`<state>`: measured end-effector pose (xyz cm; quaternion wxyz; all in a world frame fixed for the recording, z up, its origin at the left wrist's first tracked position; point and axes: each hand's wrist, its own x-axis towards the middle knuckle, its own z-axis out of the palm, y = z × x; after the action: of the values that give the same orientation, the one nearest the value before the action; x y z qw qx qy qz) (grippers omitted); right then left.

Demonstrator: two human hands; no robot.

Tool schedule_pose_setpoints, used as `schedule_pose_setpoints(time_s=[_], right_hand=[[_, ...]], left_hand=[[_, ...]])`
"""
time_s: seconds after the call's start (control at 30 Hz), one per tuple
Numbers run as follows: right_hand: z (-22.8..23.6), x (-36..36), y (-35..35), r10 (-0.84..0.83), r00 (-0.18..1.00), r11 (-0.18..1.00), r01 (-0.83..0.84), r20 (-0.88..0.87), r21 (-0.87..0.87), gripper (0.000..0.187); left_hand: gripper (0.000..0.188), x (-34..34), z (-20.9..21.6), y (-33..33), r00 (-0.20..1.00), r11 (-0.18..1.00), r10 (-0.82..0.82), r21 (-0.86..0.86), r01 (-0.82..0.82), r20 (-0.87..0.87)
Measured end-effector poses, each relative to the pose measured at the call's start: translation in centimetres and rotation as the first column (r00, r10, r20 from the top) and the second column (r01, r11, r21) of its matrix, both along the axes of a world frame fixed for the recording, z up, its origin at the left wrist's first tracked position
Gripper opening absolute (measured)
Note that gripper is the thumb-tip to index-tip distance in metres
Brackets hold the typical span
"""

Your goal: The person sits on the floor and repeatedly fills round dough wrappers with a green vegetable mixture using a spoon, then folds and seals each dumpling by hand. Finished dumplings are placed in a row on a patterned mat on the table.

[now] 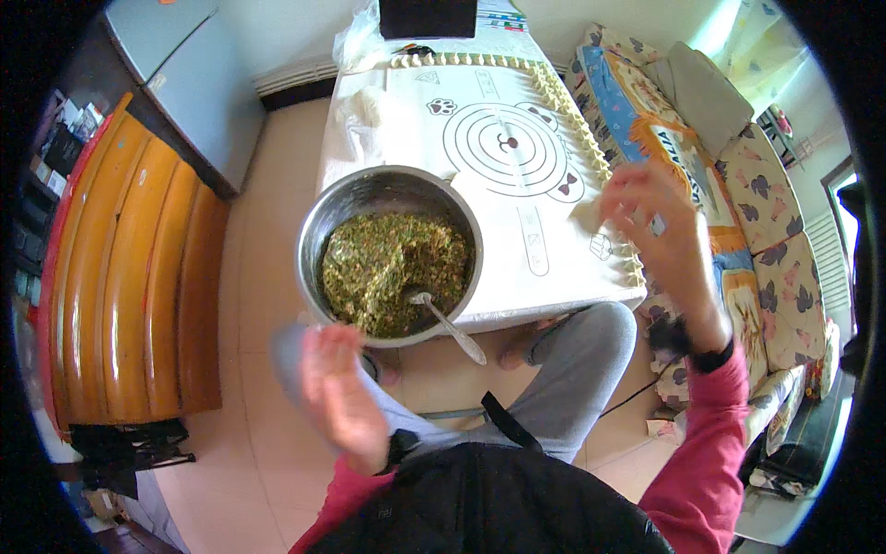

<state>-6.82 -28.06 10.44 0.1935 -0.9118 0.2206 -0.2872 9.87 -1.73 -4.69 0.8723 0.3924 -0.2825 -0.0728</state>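
Left hand (346,399), lower left of centre, blurred, fingers extended; nearer metal spoon (454,331), handle slanting lower right. Right hand (657,217), beside dumpling row (580,127), fingers curled; pinch unclear.

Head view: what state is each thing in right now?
Metal bowl, uncovered, partly filled
Green mix, chopped, unevenly heaped
Spoon, in the mix, handle over the bowl's rim
Mat, spread flat
Pale dough pieces, lined along the mat's far and right edges
Left hand, open, blurred
Right hand, fingers bent, grip unclear
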Motion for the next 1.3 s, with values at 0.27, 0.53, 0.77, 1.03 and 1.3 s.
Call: schedule_pose_setpoints(time_s=[0.27, 0.53, 0.77, 1.03, 1.3], right_hand=[[-3.2, 5.8, -23.1, -0.342, 0.916, 0.876, 0.228, -0.212, -0.426, 0.023], [-16.9, 12.6, -37.4, -0.41, 0.872, 0.889, 0.316, -0.267, -0.33, 0.014], [-23.1, 14.2, -43.4, -0.476, 0.844, 0.841, 0.355, -0.246, -0.408, 0.017], [-24.3, 13.2, -44.5, -0.398, 0.878, 0.82, 0.211, -0.267, -0.531, 0.012], [-23.8, 13.4, -43.2, -0.411, 0.844, 0.85, 0.217, -0.345, -0.48, 0.013]], left_hand=[[0.036, 8.7, -2.7, 5.7, 0.825, 0.822, 0.555, 0.218, -0.526, -0.103], [0.037, 11.4, -5.8, 7.5, 0.741, 0.708, 0.667, 0.375, -0.599, -0.076], [0.038, 13.3, -7.7, 9.1, 0.803, 0.738, 0.597, 0.393, -0.548, -0.002], [0.035, 12.8, -6.5, 7.1, 0.705, 0.607, 0.708, 0.469, -0.641, 0.047], [0.033, 12.9, -6.8, 8.6, 0.738, 0.653, 0.672, 0.428, -0.625, 0.052]])
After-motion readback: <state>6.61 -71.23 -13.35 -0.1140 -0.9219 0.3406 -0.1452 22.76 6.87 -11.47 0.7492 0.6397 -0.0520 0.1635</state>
